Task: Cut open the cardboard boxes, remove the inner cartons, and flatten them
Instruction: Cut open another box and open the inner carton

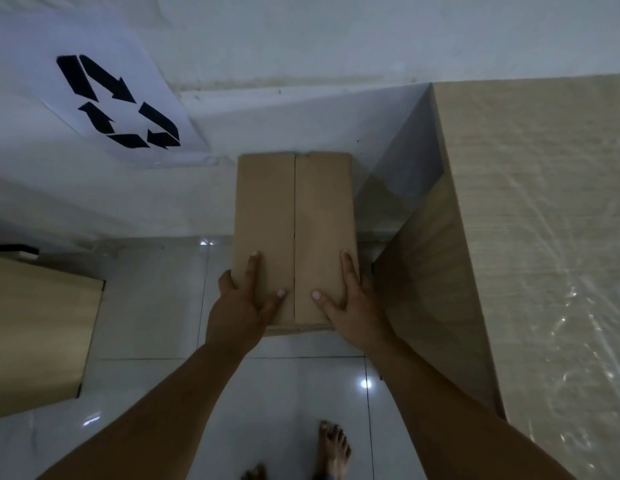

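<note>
I hold a brown cardboard box (294, 209) out in front of me above the tiled floor, its far end reaching toward the wall. A seam runs down the middle of its top between two flaps. My left hand (244, 299) grips its near left corner, with thumb and forefinger on the top face and the other fingers round the side edge. My right hand (350, 299) grips the near right corner the same way. The underside of the box is hidden.
A pale wooden table (530, 237) with a glossy film on it stands close on the right. Another wooden surface (38, 334) is at the left. A white sheet with a black recycling symbol (118, 102) hangs on the wall. My bare feet (332, 448) stand on white tiles.
</note>
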The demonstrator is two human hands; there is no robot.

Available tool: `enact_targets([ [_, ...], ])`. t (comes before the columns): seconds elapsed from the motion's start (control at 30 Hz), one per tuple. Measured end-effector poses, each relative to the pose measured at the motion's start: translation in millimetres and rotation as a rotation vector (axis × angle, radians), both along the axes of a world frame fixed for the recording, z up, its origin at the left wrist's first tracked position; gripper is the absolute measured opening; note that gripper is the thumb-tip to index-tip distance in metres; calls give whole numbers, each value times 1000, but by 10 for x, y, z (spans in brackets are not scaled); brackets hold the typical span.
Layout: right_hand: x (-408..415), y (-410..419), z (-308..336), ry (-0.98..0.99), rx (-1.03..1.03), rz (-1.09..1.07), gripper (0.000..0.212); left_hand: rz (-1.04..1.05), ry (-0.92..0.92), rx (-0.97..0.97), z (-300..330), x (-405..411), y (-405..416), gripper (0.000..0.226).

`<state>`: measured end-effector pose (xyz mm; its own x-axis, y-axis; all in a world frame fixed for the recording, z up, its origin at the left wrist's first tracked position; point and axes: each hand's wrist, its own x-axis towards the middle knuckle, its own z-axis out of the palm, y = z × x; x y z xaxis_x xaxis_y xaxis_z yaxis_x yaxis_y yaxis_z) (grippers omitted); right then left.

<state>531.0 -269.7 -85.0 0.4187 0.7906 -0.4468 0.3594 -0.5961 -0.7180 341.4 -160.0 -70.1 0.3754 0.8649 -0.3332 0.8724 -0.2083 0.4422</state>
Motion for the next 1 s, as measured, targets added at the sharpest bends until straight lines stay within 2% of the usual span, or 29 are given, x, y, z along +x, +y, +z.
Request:
enact_targets([
  [0.27, -259, -167, 419, -244, 1, 0, 82, 4, 4, 98, 428, -140, -235, 85],
  [0.5, -771, -482, 1012, -341, 51, -59, 84, -25, 11, 163, 1026, -525, -497, 86],
  [0.77, -1571, -880, 1854, -384, 28, -32, 81, -26, -22, 189, 1721, -1369, -888, 87],
  [1.0, -2393, -1118, 2272, -393, 47, 58, 81, 53, -26, 228, 2140, -2272, -1261, 84],
])
